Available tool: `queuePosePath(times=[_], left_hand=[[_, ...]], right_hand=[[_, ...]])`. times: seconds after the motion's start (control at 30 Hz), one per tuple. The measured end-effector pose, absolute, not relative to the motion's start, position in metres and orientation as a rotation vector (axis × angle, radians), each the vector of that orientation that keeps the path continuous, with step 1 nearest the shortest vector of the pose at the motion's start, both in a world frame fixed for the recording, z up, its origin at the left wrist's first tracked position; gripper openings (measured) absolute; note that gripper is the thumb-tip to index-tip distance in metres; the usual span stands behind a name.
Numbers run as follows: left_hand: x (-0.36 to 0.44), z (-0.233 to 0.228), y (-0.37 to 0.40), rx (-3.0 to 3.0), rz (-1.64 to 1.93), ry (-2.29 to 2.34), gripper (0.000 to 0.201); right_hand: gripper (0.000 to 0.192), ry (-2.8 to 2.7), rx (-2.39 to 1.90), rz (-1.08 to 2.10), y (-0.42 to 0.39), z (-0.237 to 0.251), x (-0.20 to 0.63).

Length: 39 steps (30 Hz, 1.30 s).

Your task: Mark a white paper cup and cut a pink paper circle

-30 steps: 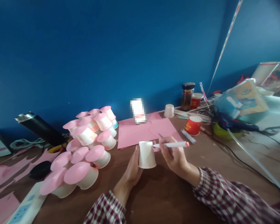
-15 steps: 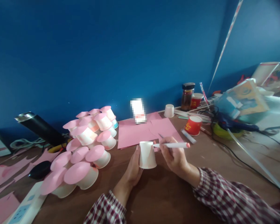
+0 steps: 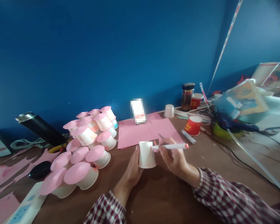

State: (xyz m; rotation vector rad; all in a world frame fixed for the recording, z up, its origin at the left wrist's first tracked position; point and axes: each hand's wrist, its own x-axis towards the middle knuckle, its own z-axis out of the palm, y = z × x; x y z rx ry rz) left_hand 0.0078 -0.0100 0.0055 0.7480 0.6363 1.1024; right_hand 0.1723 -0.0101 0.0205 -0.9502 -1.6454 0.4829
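Small white card (image 3: 138,111) propped at the blue wall: face pixelated, unreadable. White marker pen (image 3: 171,146): tip hidden against the upturned white paper cup (image 3: 146,154). White power strip (image 3: 25,209): cut by bottom edge. Both plaid sleeves likewise cut.

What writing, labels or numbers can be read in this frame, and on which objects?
No text can be quoted.
Red cup: yellow print, too blurred to read.
Second red cup by the dark jar: print too small to read.
Pixelated card against the wall: not readable.
Illustrated bag at the right: picture only, no letters made out.
White cup in the left hand and marker in the right hand: no writing visible.
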Motion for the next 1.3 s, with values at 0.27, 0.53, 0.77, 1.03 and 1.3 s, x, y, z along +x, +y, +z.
queuePosePath(times=[0.27,0.53,0.77,1.03,1.3], left_hand=[[0.009,0.011,-0.011,0.712,1.099,0.648,0.045],[0.008,0.014,-0.01,0.638,1.085,0.642,0.047],[0.009,0.013,-0.007,0.518,1.188,0.663,0.035],[0.011,0.012,-0.008,0.579,1.25,0.686,0.027],[0.011,0.014,-0.008,0.578,1.152,0.669,0.052]], right_hand=[[0.003,-1.661,-0.974,0.387,-0.01,0.021,0.173],[0.004,-1.637,-0.945,0.368,-0.014,0.024,0.172],[0.004,-1.74,-0.892,0.325,-0.018,0.025,0.17],[0.006,-1.786,-0.858,0.24,-0.019,0.023,0.167],[0.008,-1.851,-0.866,0.232,-0.026,0.037,0.167]])
